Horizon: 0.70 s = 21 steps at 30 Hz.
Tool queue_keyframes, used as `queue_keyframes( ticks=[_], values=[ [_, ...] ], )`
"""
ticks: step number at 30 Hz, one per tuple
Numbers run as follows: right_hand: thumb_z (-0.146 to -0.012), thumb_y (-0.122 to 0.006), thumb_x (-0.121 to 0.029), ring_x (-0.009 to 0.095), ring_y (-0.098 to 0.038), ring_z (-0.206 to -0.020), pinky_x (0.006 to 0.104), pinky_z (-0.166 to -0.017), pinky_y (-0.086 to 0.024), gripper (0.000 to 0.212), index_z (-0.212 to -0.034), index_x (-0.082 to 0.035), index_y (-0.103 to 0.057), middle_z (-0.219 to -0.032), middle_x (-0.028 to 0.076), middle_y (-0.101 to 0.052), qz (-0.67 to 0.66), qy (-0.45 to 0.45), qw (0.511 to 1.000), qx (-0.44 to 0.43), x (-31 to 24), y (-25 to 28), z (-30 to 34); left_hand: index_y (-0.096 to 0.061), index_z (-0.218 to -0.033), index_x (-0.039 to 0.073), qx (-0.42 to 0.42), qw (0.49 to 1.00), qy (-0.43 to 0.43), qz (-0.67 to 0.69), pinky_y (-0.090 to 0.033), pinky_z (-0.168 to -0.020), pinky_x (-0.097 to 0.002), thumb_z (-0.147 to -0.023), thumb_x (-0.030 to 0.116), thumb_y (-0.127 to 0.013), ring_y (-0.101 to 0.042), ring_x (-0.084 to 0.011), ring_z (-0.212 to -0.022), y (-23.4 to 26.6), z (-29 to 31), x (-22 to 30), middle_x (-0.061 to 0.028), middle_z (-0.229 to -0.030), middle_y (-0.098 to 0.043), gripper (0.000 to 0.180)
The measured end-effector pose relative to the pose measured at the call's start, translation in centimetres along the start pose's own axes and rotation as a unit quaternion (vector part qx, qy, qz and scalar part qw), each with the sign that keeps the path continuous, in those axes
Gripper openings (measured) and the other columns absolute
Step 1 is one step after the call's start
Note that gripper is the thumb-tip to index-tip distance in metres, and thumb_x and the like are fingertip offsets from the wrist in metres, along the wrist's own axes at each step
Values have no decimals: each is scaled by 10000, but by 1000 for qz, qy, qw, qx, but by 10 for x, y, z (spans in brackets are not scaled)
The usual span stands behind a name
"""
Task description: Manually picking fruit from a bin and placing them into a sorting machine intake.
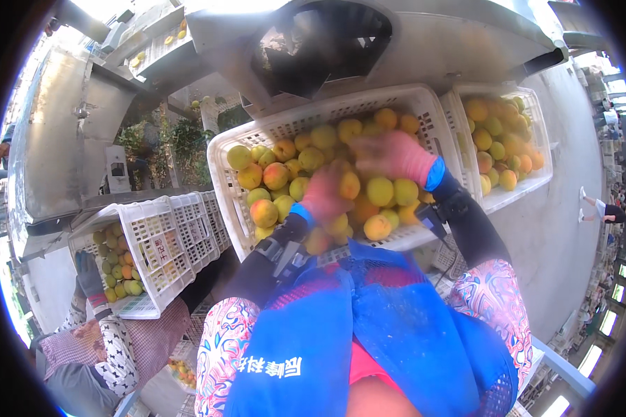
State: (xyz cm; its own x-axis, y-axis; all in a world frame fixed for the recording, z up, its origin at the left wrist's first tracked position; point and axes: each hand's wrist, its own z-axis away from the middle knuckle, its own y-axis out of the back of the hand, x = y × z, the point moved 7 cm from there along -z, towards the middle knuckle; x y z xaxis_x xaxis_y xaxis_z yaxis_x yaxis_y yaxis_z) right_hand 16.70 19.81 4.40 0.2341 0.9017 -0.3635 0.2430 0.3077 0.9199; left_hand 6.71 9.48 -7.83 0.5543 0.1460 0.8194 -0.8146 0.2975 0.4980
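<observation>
A white plastic crate in front of me holds many round yellow-green fruits, some blushed red, which look like peaches or apricots. Both my hands wear pink gloves with blue cuffs and work over this fruit. My left hand is low among the fruits near the crate's middle, beside an orange-yellow one. Farther to the right and deeper in the crate is my right hand, above the fruits near the far side. Motion smears the fingers of both, so any grip is hidden.
A second white crate of fruit stands close on the right. Metal machinery with a dark opening rises behind the crates. To the left, a co-worker's gloved hand reaches into a tilted fruit crate.
</observation>
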Motion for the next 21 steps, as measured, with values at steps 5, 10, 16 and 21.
queue_keyframes(
  ticks=[5, 10, 16, 21],
  values=[
    [-764, -751, -252, 388, -657, -969, 479, -781, -530, 553, -1270, -109, -580, -1084, 166, -679, 64, -165, 973, -150, 1, -82, 93, -473, -1417, 22, 27, 775, 122, 620, -464, -1060, -473, -836, 353, -753, -576, -294, -1246, 16, 38, -28, -139, -1368, -581, 725],
    [-766, -797, -322, 345, -628, -1173, 419, -958, -508, 834, -1472, -65, -433, -1308, 178, -629, -258, -264, 913, -171, -18, -29, 46, -483, -1403, 34, 8, 633, 20, 774, -349, -1116, -689, -855, 530, -683, -493, -421, -1311, 25, 49, 3, -199, -1372, -551, 766],
    [-729, -861, -347, 332, -569, -1288, 383, -1044, -468, 1000, -1533, -28, -358, -1387, 189, -588, -385, -194, 893, 130, -33, 12, 7, -484, -1399, 48, -5, 572, -163, 804, -262, -1132, -748, -755, 680, -720, -426, -448, -1358, 82, 53, 82, -188, -1429, -494, 933],
    [-686, -904, -262, 366, -555, -1288, 405, -1054, -465, 1011, -1517, -27, -377, -1384, 218, -572, -188, -205, 945, 174, -61, 39, -26, -515, -1359, 54, 55, 585, -145, 796, -354, -1122, -649, -783, 672, -694, -450, -401, -1353, 119, 56, 83, -164, -1415, -509, 864]
  ],
)
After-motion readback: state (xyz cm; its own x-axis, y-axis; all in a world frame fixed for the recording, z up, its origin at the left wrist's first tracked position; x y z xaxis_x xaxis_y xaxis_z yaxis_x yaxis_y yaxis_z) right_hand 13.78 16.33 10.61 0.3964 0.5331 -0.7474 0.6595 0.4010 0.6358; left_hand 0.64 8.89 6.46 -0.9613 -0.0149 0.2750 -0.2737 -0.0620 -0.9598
